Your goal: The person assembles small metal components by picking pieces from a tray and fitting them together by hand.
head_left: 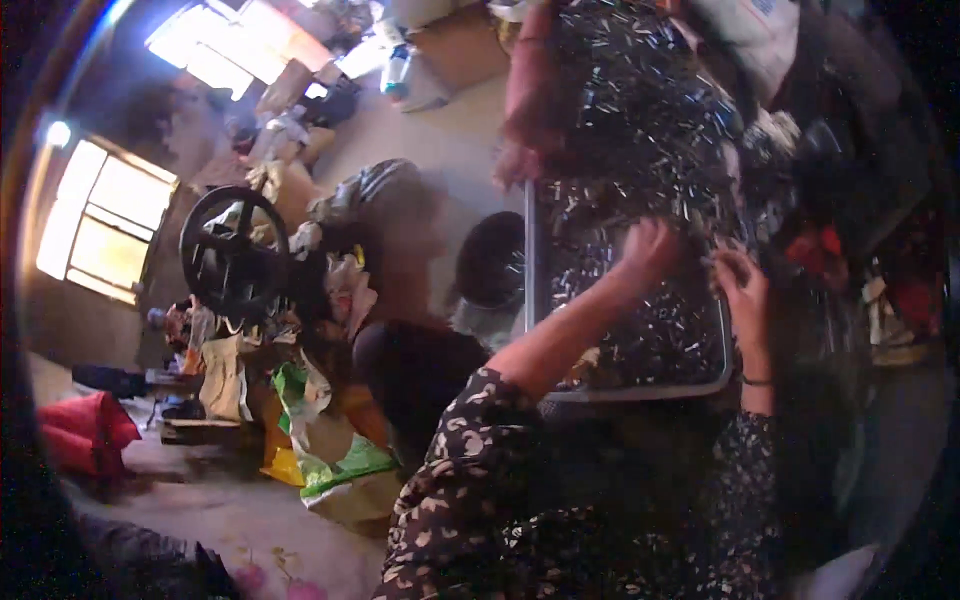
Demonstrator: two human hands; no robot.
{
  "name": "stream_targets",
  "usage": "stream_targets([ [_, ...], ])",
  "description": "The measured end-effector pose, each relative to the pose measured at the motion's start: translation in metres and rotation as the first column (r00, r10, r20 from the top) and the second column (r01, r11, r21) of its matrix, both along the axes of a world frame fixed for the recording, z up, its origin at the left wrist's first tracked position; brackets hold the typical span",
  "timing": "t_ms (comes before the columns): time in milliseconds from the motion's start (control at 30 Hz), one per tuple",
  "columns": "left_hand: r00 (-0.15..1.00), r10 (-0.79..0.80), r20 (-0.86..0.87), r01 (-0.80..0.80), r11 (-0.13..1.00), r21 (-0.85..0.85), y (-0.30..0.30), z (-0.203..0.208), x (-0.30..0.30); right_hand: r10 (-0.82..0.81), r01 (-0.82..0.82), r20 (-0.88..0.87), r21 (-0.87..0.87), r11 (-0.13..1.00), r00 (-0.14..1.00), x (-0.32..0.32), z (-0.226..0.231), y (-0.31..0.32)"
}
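Observation:
A tray with a pale grey rim (640, 396) stands before me, filled with many small shiny dark and silvery pieces (640, 335). Over its middle is my left hand (648, 248), smeared by motion, so its fingers do not show clearly. At the tray's right side, my right hand (742, 285) has thumb and fingertips drawn together. Whatever they pinch is too small and blurred to name. Beyond the tray, more of the same pieces (640, 80) lie in a wide dark heap.
Another person's pink sleeve (530, 85) and hand (516, 165) reach in at the tray's far left corner. A round black tub (492, 260) sits left of the tray. Farther left are a black spoked wheel (235, 255), a green and white sack (340, 450) and a red bag (88, 435).

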State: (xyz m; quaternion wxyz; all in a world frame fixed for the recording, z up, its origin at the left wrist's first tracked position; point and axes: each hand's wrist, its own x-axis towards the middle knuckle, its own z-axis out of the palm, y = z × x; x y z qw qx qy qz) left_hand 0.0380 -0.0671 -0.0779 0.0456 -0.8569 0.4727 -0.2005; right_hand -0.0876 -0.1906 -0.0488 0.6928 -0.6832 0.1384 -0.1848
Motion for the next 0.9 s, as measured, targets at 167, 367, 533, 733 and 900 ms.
stream_targets([
  [167, 0.592, -0.165, -0.789, -0.344, 0.834, -0.432, 0.012, 0.035, 0.000, -0.046, 0.046, 0.013, 0.005, 0.999, 0.999, -0.001, 0.008, 0.004],
  [367, -0.221, -0.576, -0.787, -0.705, 0.652, -0.279, 0.012, 0.058, -0.030, -0.140, 0.156, 0.080, -0.245, 0.957, 0.987, 0.000, 0.001, 0.000],
  [533, -0.292, -0.402, -0.868, -0.715, 0.695, -0.082, 0.020, 0.053, -0.036, -0.066, 0.072, 0.067, -0.094, 0.993, 0.996, 0.009, -0.003, 0.009],
  [733, -0.494, -0.714, -0.497, -0.838, 0.544, 0.052, 0.016, 0.043, -0.043, -0.174, 0.258, 0.221, -0.446, 0.857, 0.960, 0.006, 0.006, 0.015],
  [900, -0.359, -0.624, -0.694, -0.821, 0.565, -0.083, 0.009, 0.055, -0.049, -0.164, 0.247, 0.214, -0.457, 0.854, 0.963, 0.000, 0.015, 0.015],
])
